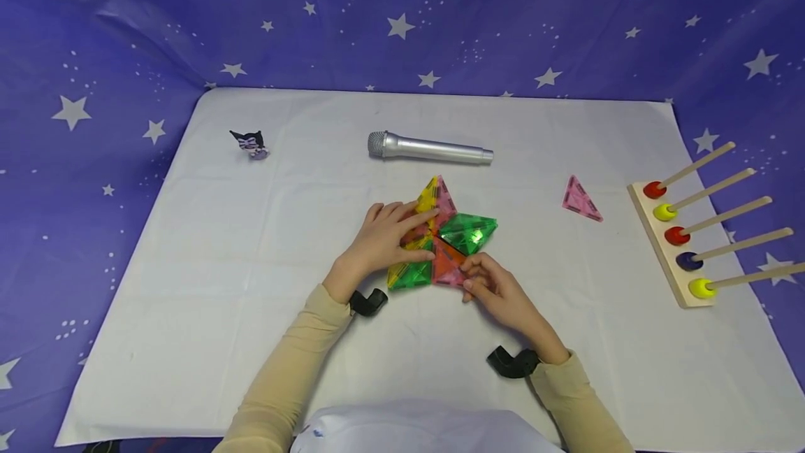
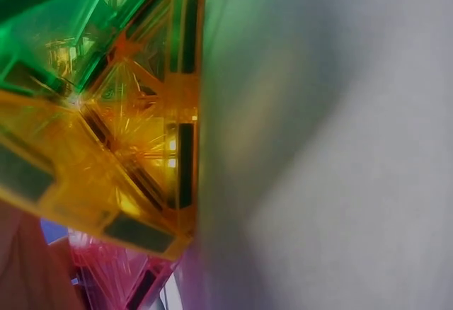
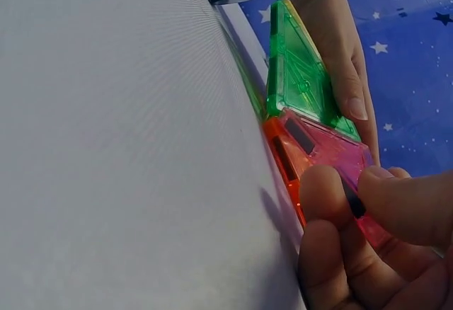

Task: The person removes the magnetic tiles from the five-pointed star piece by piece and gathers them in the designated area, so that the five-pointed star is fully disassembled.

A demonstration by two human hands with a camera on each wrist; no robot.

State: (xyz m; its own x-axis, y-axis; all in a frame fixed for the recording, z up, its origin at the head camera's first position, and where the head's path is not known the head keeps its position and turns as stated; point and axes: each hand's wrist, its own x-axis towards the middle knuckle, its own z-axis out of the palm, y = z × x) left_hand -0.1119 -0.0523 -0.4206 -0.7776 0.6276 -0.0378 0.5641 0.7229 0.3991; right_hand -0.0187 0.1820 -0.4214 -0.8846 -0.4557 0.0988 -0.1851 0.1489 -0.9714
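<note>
Tile cluster [image 1: 468, 233] set on white table [image 1: 189, 299], on near side of silver microphone [image 1: 434, 150]. Left part covered by left hand [image 1: 380, 238], fingers extended and spread. Pink tile [image 1: 448, 277] at cluster's near right corner pinched by right hand [image 1: 499, 292], between thumb and curled fingers. Loose triangle [image 1: 581, 199] seen well apart.

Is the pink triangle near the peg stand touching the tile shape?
No, the pink triangle lies on its own, with bare white cloth between it and the tile shape.
</note>
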